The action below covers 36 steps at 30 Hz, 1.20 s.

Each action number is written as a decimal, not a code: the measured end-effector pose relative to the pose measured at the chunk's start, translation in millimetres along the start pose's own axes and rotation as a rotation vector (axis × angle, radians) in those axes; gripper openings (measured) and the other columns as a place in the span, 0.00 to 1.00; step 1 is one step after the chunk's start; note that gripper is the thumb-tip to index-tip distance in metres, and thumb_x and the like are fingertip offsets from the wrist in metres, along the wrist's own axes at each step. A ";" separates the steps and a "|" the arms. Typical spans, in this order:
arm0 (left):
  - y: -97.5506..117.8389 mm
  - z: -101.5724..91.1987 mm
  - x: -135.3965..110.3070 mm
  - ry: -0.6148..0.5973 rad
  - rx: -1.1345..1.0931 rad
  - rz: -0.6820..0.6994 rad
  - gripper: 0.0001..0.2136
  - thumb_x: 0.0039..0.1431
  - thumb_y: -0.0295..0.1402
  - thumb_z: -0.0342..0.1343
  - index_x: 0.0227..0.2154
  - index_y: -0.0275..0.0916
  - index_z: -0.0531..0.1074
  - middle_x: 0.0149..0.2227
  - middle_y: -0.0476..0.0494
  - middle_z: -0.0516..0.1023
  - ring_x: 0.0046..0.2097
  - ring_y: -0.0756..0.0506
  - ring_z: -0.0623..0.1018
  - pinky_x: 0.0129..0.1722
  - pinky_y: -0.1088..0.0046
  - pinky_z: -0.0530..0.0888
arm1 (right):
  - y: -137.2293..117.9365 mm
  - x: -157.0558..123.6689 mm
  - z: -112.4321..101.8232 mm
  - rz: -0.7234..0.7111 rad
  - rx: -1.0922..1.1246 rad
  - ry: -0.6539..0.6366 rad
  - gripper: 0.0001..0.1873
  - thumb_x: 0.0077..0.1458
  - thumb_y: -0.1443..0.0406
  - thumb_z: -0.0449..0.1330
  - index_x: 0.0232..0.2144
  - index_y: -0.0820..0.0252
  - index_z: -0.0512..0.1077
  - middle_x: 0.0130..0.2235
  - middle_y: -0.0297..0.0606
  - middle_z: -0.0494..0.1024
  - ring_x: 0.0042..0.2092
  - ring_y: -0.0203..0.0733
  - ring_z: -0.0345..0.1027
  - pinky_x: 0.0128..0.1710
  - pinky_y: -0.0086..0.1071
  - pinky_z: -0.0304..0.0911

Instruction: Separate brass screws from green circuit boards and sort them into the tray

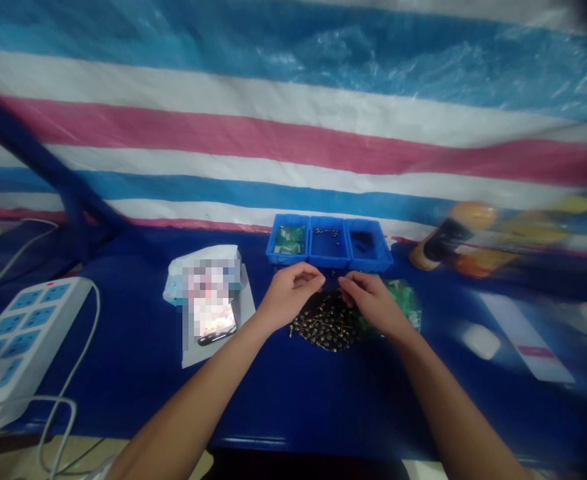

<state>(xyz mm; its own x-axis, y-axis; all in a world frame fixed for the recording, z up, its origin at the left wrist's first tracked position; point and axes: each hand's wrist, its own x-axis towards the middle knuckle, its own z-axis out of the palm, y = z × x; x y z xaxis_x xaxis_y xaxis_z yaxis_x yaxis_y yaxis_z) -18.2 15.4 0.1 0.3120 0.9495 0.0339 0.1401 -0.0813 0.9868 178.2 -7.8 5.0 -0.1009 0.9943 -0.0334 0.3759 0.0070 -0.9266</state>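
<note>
- The left hand is curling its fingers in, with the thumb and first finger coming close together. I can't tell if it is pinching something tiny.
- The right hand is bending its fingers too, with the tips pointing at the left hand. I can't tell if it is holding anything.
- The two hands are facing each other, and a small gap is showing between their fingertips.
- A pile of little metal bits is lying on the blue table. It is spreading out under the gap and toward the person, with its far edge sitting close to the fingertips. I can't tell if a hand is touching it.
- Green bags are lying beside the pile, and the right hand is partly covering them.
- Three blue boxes are standing in a row past the hands. The left box is holding green packets, the middle box is holding a few metal bits, and the right box is holding something dark.
- A phone is glowing well to the left of the pile.
</note>
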 end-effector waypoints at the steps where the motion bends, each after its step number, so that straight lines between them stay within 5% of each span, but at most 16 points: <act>1: -0.7 -0.3 0.3 0.002 -0.008 -0.009 0.09 0.59 0.39 0.59 0.36 0.38 0.75 0.35 0.44 0.81 0.39 0.45 0.81 0.45 0.65 0.75 | 0.9 1.2 -2.5 0.020 0.033 0.026 0.20 0.60 0.55 0.56 0.21 0.59 0.67 0.20 0.30 0.68 0.24 0.33 0.60 0.26 0.29 0.54; 6: -1.4 -1.4 0.4 -0.013 0.028 -0.008 0.09 0.61 0.38 0.57 0.36 0.39 0.74 0.34 0.44 0.80 0.38 0.45 0.80 0.44 0.65 0.75 | 7.4 7.8 -15.2 0.086 0.326 0.359 0.16 0.53 0.52 0.63 0.33 0.58 0.70 0.24 0.29 0.72 0.21 0.33 0.62 0.22 0.28 0.54; 9: 0.7 -2.1 -0.5 -0.013 0.120 0.008 0.08 0.62 0.39 0.55 0.37 0.40 0.74 0.34 0.45 0.79 0.37 0.45 0.79 0.42 0.66 0.74 | 8.6 9.6 -19.8 0.083 0.400 0.464 0.24 0.49 0.51 0.67 0.44 0.55 0.69 0.28 0.30 0.74 0.21 0.32 0.63 0.22 0.28 0.55; 18: -4.8 -1.3 -9.7 0.102 1.014 0.185 0.13 0.60 0.42 0.55 0.41 0.41 0.75 0.42 0.39 0.76 0.47 0.35 0.72 0.45 0.57 0.71 | 8.9 8.0 -11.4 0.005 0.246 0.299 0.14 0.52 0.56 0.62 0.38 0.59 0.73 0.27 0.33 0.72 0.23 0.32 0.60 0.22 0.28 0.56; 23: -1.2 0.1 -16.5 0.119 1.099 0.139 0.23 0.55 0.53 0.56 0.45 0.40 0.74 0.45 0.34 0.73 0.49 0.30 0.70 0.46 0.50 0.69 | 7.7 6.5 -6.0 -0.015 0.190 0.256 0.13 0.53 0.57 0.60 0.38 0.59 0.73 0.27 0.33 0.73 0.23 0.33 0.61 0.22 0.28 0.56; 36: 3.8 -35.4 -17.5 -0.015 1.116 0.032 0.25 0.55 0.49 0.55 0.54 0.46 0.69 0.47 0.36 0.74 0.44 0.31 0.75 0.40 0.52 0.72 | 6.9 6.0 -3.9 -0.012 0.156 0.242 0.12 0.51 0.64 0.56 0.39 0.58 0.74 0.27 0.33 0.74 0.24 0.34 0.61 0.23 0.29 0.55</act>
<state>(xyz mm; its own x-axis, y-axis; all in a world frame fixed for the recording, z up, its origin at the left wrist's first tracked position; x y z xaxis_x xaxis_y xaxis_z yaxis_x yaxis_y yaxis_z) -56.5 9.2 8.9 0.3407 0.9390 0.0470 0.8950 -0.3392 0.2897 183.8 -1.4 -0.2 0.1253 0.9908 0.0504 0.2276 0.0207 -0.9735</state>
